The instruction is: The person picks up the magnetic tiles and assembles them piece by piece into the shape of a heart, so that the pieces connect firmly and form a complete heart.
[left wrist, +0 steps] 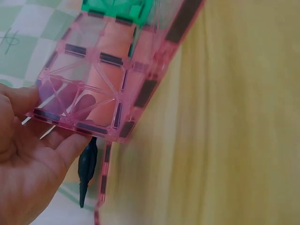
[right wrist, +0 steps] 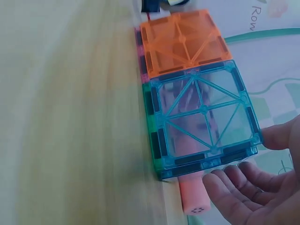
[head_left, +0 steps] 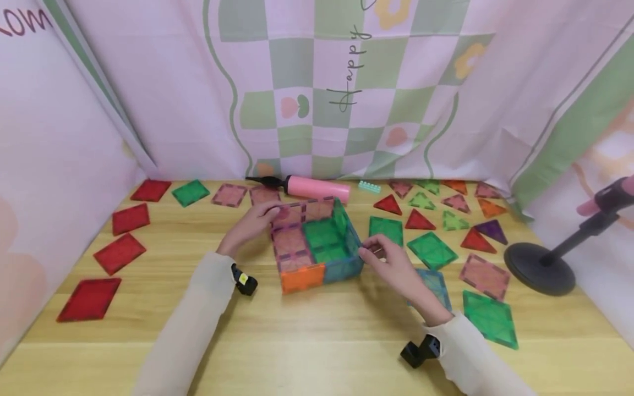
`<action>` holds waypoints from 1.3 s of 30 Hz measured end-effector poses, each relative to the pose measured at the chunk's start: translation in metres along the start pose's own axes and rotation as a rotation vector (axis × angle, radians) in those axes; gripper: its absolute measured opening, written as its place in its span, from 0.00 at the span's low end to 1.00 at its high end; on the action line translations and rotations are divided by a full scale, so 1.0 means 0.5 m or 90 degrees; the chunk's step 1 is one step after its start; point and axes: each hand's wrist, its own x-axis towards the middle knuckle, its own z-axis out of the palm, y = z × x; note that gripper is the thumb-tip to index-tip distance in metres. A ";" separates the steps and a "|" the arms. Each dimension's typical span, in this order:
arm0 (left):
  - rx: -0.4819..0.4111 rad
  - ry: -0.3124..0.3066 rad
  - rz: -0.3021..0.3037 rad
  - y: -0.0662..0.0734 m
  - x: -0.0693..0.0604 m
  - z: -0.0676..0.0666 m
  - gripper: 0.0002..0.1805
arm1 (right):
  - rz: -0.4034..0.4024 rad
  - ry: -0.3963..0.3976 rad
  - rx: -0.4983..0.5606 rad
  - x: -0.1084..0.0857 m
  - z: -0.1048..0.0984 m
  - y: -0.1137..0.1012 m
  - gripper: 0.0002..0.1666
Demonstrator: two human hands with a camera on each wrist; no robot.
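A box of see-through magnetic tiles (head_left: 302,278) stands mid-table. Its floor is pink and green, the back wall pink, the front wall orange and blue, the right wall green and blue. My left hand (head_left: 252,223) pinches the left end of the back wall, a pink magnetic tile (left wrist: 79,98), with some fingers showing through it. At the front right corner is my right hand (head_left: 388,261). Its thumb touches the upper corner of the blue magnetic tile (right wrist: 204,110), while the loosely bent fingers lie just outside the right wall. Whether those fingertips touch it, I cannot tell.
Red tiles (head_left: 120,253) line the left side. Several triangles (head_left: 421,220) and square tiles (head_left: 432,250) lie to the right. Behind the box lie a pink pump (head_left: 319,188) and a small turquoise block (head_left: 369,187). A black stand base (head_left: 540,269) sits far right.
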 end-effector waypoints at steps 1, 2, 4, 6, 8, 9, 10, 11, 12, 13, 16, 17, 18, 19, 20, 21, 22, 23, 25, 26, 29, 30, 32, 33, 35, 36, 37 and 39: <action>0.001 -0.004 0.000 0.001 0.005 0.002 0.18 | 0.005 -0.009 0.006 -0.005 0.001 -0.003 0.15; 0.002 -0.007 -0.006 0.003 0.008 0.005 0.18 | 0.011 -0.018 0.015 -0.009 0.002 -0.006 0.15; 0.003 -0.010 -0.014 0.003 0.015 0.010 0.18 | 0.023 -0.037 0.027 -0.016 0.004 -0.013 0.17; 0.001 -0.014 -0.023 0.005 0.020 0.014 0.17 | 0.027 -0.053 0.036 -0.022 0.005 -0.020 0.18; -0.002 -0.017 -0.022 0.006 0.024 0.017 0.16 | 0.032 -0.065 0.051 -0.026 0.005 -0.023 0.20; -0.007 -0.017 -0.019 0.007 0.025 0.018 0.15 | 0.034 -0.069 0.055 -0.027 0.006 -0.024 0.20; -0.008 -0.016 -0.018 0.008 0.026 0.018 0.14 | 0.034 -0.072 0.060 -0.028 0.006 -0.023 0.20; -0.010 -0.016 -0.017 0.008 0.026 0.019 0.14 | 0.034 -0.074 0.063 -0.028 0.006 -0.021 0.20; -0.012 -0.016 -0.016 0.006 0.026 0.019 0.15 | 0.034 -0.076 0.067 -0.028 0.007 -0.019 0.20; -0.013 -0.016 -0.015 0.005 0.026 0.019 0.15 | 0.033 -0.076 0.068 -0.028 0.007 -0.017 0.20; -0.008 -0.012 -0.031 0.000 0.019 0.016 0.18 | 0.029 -0.081 0.066 -0.028 0.007 -0.013 0.20; -0.002 -0.007 -0.040 -0.003 0.016 0.013 0.19 | 0.028 -0.081 0.066 -0.028 0.007 -0.012 0.20; 0.000 0.001 -0.053 -0.006 0.012 0.010 0.20 | 0.028 -0.083 0.067 -0.028 0.007 -0.012 0.20; 0.003 0.011 -0.060 -0.008 0.009 0.007 0.20 | 0.027 -0.084 0.068 -0.028 0.008 -0.012 0.21; 0.011 0.024 -0.065 -0.011 0.006 0.003 0.20 | 0.027 -0.086 0.069 -0.028 0.008 -0.012 0.21; 0.020 0.037 -0.062 -0.016 0.005 -0.001 0.19 | 0.026 -0.087 0.068 -0.028 0.008 -0.011 0.21; 0.034 0.048 -0.056 -0.020 0.005 -0.004 0.18 | 0.026 -0.087 0.068 -0.028 0.008 -0.011 0.21; 0.050 0.053 -0.049 -0.024 0.006 -0.008 0.18 | 0.025 -0.087 0.068 -0.028 0.009 -0.010 0.21; 0.091 0.045 -0.045 -0.032 0.008 -0.015 0.18 | 0.027 -0.087 0.070 -0.028 0.010 -0.009 0.21; 0.118 0.030 -0.053 -0.035 0.008 -0.019 0.20 | 0.029 -0.088 0.072 -0.028 0.010 -0.008 0.21; 0.197 -0.061 -0.095 -0.038 0.007 -0.028 0.27 | 0.033 -0.092 0.076 -0.028 0.011 -0.005 0.21; 0.220 -0.093 -0.111 -0.038 0.007 -0.030 0.29 | 0.034 -0.095 0.077 -0.027 0.011 -0.004 0.21; 0.260 -0.147 -0.132 -0.035 0.005 -0.031 0.32 | 0.034 -0.099 0.079 -0.027 0.012 -0.002 0.21; 0.278 -0.166 -0.132 -0.032 0.004 -0.031 0.33 | 0.033 -0.100 0.078 -0.027 0.011 -0.001 0.21; 0.304 -0.188 -0.140 -0.025 0.002 -0.029 0.32 | 0.032 -0.100 0.076 -0.026 0.010 0.001 0.21; 0.316 -0.194 -0.142 -0.020 0.000 -0.028 0.32 | 0.032 -0.099 0.075 -0.025 0.009 0.001 0.21; 0.328 -0.198 -0.142 -0.016 -0.003 -0.027 0.31 | 0.032 -0.099 0.074 -0.025 0.007 0.002 0.21; 0.347 -0.208 -0.146 -0.009 -0.011 -0.025 0.30 | 0.034 -0.098 0.072 -0.024 0.004 0.003 0.21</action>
